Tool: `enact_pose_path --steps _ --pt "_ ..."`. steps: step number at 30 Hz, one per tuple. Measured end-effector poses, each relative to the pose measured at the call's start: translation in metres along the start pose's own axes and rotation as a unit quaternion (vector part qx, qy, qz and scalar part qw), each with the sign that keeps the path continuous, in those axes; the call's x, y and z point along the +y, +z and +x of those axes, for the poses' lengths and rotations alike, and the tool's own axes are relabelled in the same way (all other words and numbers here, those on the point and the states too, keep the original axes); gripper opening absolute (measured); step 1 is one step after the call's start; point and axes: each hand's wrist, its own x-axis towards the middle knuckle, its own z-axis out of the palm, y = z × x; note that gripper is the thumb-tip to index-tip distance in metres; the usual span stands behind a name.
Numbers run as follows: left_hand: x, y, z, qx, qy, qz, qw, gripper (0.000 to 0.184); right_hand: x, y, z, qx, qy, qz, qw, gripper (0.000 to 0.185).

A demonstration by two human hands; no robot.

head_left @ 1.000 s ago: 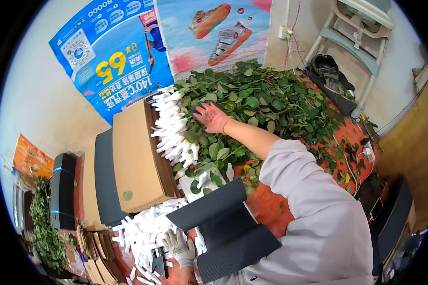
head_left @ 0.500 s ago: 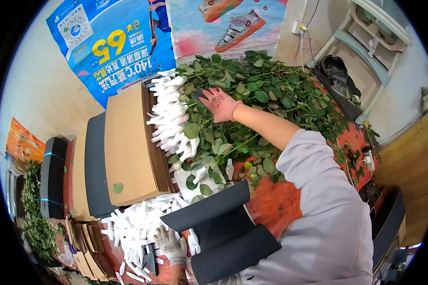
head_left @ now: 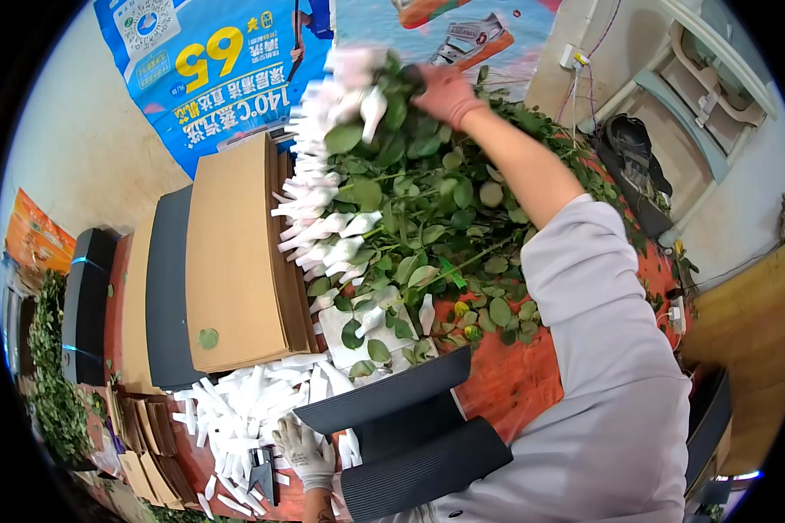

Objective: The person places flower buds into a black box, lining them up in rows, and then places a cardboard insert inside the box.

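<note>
My right hand [head_left: 449, 94], in a pink glove with dark fingertips, is closed around the stems of a bunch of roses [head_left: 371, 109]. Their heads are in white sleeves and blur with motion above the heap of leafy roses [head_left: 436, 209]. Lower down, my left hand [head_left: 305, 449], in a pale glove, lies with fingers apart on the edge of a pile of loose white sleeves [head_left: 249, 405]. A black tool [head_left: 262, 475] lies just left of it. To its right is a bent black corrugated sheet [head_left: 427, 458].
A stack of brown cardboard sheets [head_left: 231, 261] stands left of the flowers, with a dark sheet [head_left: 170, 288] beside it. Small cardboard pieces [head_left: 148, 436] lie lower left. The red tabletop [head_left: 515, 375] shows at right. A chair [head_left: 685, 113] stands against the back wall.
My right hand has closed on roses in the heap and lifted them up and back toward the wall posters. My left hand has shifted slightly left; the camera view has tilted a little.
</note>
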Motion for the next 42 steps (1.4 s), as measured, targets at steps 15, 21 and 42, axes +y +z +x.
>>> enact_pose_path --steps 15,21,42 --pt "-0.005 0.001 -0.004 0.003 0.047 0.030 0.998 0.054 -0.055 0.035 -0.085 -0.067 -0.136 -0.058 0.987 0.046" --pt "0.007 -0.005 -0.006 -0.026 0.016 0.063 0.998 0.071 -0.079 0.043 -0.121 -0.203 -0.086 -0.002 0.975 0.059" --pt "0.002 -0.005 -0.005 -0.027 0.014 0.035 0.999 0.063 0.026 -0.104 -0.018 0.214 0.125 -0.053 0.967 0.040"
